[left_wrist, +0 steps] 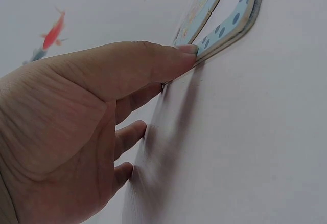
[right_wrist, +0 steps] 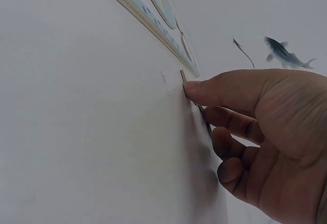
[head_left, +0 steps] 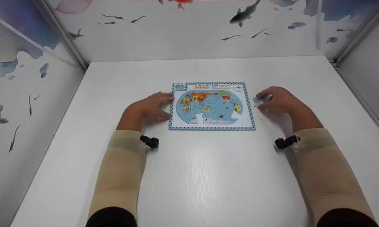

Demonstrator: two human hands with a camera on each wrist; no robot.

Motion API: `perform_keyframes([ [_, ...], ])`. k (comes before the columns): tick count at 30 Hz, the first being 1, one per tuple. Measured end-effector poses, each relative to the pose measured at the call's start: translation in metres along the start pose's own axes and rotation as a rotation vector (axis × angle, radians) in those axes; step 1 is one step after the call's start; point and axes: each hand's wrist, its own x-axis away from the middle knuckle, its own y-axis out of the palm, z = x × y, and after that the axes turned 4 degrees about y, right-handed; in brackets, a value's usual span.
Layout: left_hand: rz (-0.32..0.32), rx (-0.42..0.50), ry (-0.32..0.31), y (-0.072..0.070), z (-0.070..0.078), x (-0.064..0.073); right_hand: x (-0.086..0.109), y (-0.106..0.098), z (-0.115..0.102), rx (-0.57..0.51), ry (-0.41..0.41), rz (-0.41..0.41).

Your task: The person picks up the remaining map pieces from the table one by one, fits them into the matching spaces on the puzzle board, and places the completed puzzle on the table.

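Observation:
A world-map puzzle board point(head_left: 212, 126) with a dotted blue border lies flat on the white table. Most of its map is filled with pieces; white gaps show along the map's lower edge and lower right. My left hand point(head_left: 153, 105) rests at the board's left side, its thumb touching the border's edge in the left wrist view, fingers spread and not curled round it. Just right of the board, my right hand point(head_left: 279, 100) pinches a small pale blue and pinkish puzzle piece point(head_left: 256, 101) between thumb and fingers. In the right wrist view the piece point(right_wrist: 183, 75) appears edge-on, low over the table.
White panels point(head_left: 189, 34) printed with fish and watercolour shapes enclose the table point(head_left: 208, 176) at the back and sides. A black wrist-camera mount point(head_left: 150, 142) sits on the left sleeve, and another mount point(head_left: 285, 143) on the right.

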Motion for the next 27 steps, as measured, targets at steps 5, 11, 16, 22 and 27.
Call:
perform_keyframes([
  [5, 0.001, 0.015, -0.011, 0.0, 0.0, -0.001, 0.001, -0.001, 0.0, 0.009, -0.026, 0.004],
  [11, 0.006, 0.052, -0.014, 0.0, 0.0, -0.002, 0.0, -0.003, -0.001, 0.015, -0.068, 0.023],
  [16, 0.004, 0.047, -0.008, -0.001, 0.001, -0.002, 0.002, -0.001, -0.009, -0.002, -0.08, 0.037],
  [22, 0.008, 0.036, -0.012, -0.001, 0.0, -0.001, 0.008, 0.001, -0.024, -0.012, -0.11, 0.057],
  [27, 0.01, 0.036, -0.023, 0.0, 0.001, 0.0, 0.016, 0.006, -0.039, 0.0, -0.162, 0.052],
])
